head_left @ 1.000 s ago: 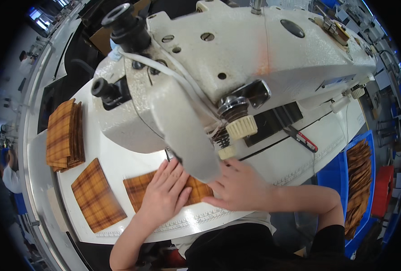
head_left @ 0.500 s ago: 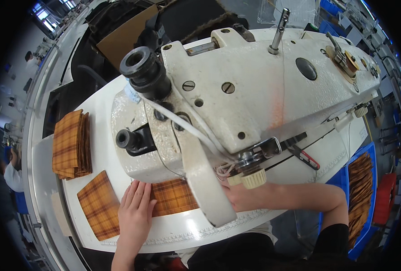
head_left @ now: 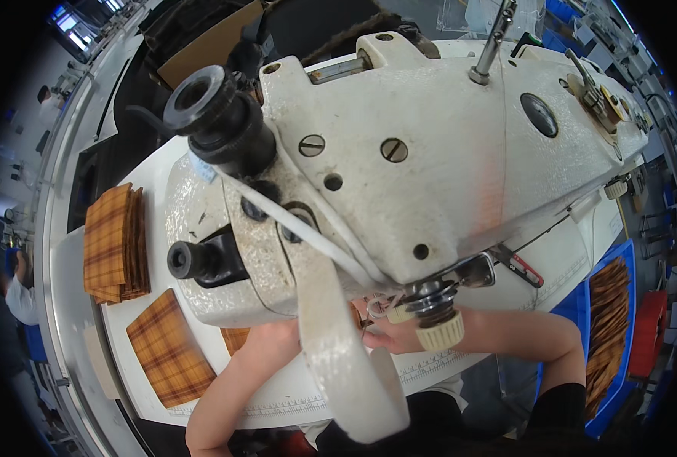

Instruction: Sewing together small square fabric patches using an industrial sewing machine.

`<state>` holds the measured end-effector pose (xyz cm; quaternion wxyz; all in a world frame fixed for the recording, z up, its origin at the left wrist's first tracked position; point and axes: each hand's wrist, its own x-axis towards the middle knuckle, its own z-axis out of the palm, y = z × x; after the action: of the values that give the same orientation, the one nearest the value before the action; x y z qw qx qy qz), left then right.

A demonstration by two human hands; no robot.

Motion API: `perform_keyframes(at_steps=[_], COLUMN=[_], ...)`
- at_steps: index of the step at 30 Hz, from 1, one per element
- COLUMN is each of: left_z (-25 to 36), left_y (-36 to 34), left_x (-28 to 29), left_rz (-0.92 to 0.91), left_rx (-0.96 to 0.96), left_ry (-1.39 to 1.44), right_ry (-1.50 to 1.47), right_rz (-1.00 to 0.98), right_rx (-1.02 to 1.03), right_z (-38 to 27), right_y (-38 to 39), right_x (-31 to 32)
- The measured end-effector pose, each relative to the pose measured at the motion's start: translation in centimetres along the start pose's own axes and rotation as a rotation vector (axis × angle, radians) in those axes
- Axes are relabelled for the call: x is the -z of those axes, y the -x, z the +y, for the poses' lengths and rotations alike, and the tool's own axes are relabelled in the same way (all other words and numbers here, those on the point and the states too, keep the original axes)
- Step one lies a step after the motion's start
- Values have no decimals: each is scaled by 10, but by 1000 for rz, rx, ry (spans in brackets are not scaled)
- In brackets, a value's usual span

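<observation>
Plaid cloth point(head_left: 235, 340) lay at seven o'clock by the left hand point(head_left: 279, 337), the right hand point(head_left: 395, 337) at five; neither grip could be told. A ten-o'clock label point(head_left: 203, 168) was too small to read.

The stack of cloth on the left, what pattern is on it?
Plaid: orange-brown with darker brown lines. The stack of cloth shows best in the head view.

Single head-worn fisheye view, looking steeply down from the six o'clock side, close above a textured off-white metal sewing machine point(head_left: 430, 175); the smooth white table point(head_left: 289, 385) bows outward at its near edge, toward seven o'clock.
</observation>
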<state>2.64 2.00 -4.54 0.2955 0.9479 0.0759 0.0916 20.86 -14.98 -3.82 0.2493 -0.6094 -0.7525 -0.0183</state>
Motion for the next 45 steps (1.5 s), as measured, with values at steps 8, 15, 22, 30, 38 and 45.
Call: perform_keyframes(at_steps=[8,15,22,30,38,45], left_z=[-3,-6,7,47,24,-11], left_y=[2,-7,5,1,-6,-1], left_x=[5,3,9,17,18,11], left_rz=[61,102,-77,-78,-108,-88], left_rx=[-147,-281,2,-161,-133,-107], left_ry=[-252,-372,-184,-130,-78,-35], right_ry=[67,128,225,153,151,-24], right_rz=[78,75,55,72,39,224], right_rx=[-51,19,93,228,205,3], right_z=[-2,11,8,7,9,12], right_y=[1,0,-8,15,2,-9], right_x=[-16,-3,18,3,19,15])
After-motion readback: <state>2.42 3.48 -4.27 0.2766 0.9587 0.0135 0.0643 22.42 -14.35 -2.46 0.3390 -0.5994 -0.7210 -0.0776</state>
